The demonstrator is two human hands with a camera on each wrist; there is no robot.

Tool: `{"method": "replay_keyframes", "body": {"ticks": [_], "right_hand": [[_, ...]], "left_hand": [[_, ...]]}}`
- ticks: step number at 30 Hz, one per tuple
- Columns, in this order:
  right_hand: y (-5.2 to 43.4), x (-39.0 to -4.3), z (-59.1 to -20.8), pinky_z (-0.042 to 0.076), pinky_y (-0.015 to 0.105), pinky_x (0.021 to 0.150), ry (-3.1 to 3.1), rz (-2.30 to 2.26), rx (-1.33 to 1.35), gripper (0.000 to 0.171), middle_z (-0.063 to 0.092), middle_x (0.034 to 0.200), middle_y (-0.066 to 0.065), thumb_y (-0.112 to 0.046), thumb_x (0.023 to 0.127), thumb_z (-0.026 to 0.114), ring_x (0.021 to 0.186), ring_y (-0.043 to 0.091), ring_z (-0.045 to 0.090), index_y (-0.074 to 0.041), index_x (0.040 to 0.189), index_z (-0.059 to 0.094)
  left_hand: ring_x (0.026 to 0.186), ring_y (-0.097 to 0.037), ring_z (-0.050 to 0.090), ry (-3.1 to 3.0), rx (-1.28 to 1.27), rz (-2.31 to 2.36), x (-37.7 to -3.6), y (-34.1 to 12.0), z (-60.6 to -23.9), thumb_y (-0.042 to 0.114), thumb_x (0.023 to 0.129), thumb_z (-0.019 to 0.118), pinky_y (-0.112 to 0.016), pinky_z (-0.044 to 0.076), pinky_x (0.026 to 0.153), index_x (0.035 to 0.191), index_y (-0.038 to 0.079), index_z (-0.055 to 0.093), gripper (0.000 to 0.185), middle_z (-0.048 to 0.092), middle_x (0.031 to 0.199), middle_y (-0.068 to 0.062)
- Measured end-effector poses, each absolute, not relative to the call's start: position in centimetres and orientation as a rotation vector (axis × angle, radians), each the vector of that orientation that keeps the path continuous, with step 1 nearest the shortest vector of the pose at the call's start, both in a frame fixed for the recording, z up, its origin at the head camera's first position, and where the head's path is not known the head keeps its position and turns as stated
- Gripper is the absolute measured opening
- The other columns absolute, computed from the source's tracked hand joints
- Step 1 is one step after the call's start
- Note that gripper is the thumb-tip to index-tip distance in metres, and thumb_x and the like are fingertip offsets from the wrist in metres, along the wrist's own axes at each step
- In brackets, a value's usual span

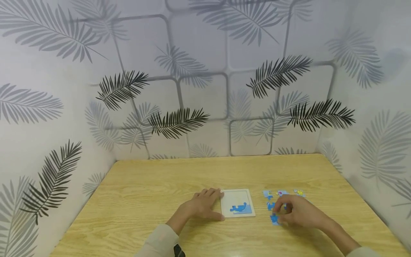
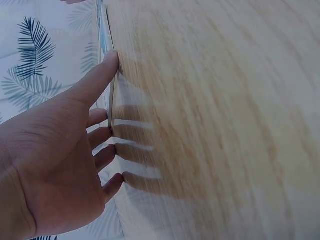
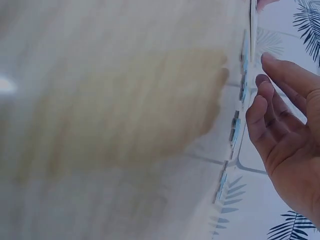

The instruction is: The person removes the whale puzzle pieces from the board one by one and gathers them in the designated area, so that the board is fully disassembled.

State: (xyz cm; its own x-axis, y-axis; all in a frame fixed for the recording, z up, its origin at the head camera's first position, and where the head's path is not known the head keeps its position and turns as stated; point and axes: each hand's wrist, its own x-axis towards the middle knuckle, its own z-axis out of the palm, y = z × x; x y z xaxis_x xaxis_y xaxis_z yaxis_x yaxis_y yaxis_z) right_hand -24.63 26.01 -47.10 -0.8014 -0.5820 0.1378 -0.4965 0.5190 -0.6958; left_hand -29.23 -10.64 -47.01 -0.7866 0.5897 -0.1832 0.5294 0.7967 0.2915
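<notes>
A square white puzzle tray [image 1: 233,198] lies on the wooden table, with joined blue puzzle pieces [image 1: 243,209] in its lower right part. My left hand [image 1: 203,205] rests at the tray's left side, thumb by the near corner and fingers spread along the edge; the left wrist view shows the thumb [image 2: 100,77] against the rim. Right of the tray lie several loose puzzle pieces [image 1: 267,194]. My right hand [image 1: 300,211] hovers over them with bent fingers, closest to a blue piece [image 1: 274,219]. In the right wrist view its fingers [image 3: 275,107] hold nothing and stay above the pieces.
The light wooden table [image 1: 154,189] reaches to a wall [image 1: 205,135] with a leaf pattern at the back, and walls stand at both sides. A puzzle piece with a yellow sun [image 1: 300,192] lies at the far right of the loose pieces.
</notes>
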Motion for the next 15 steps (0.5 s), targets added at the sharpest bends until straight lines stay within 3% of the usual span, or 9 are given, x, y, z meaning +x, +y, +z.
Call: {"method": "replay_keyframes", "body": {"ticks": [8, 15], "right_hand": [[24.6, -25.9, -46.4, 0.042, 0.018, 0.042, 2.495, -1.283, -0.916, 0.036, 0.061, 0.111, 0.017, -0.012, 0.087, 0.073, 0.053, 0.002, 0.048, -0.006, 0.120, 0.063], [22.5, -26.8, -46.7, 0.048, 0.027, 0.042, 2.430, -1.327, -0.934, 0.044, 0.059, 0.116, 0.021, -0.013, 0.088, 0.072, 0.054, 0.012, 0.053, -0.005, 0.129, 0.058]], "left_hand": [[0.143, -0.032, 0.026, 2.718, 0.864, 0.317, -29.3, -10.7, -47.1, 0.060, 0.086, 0.063, -0.056, 0.026, 0.112, 0.152, 0.020, 0.029, 0.085, 0.028, 0.157, -0.006], [0.143, -0.032, 0.026, 2.731, 0.881, 0.343, -30.1, -10.9, -48.4, 0.065, 0.083, 0.063, -0.058, 0.026, 0.111, 0.152, 0.022, 0.029, 0.088, 0.028, 0.157, -0.006]]}}
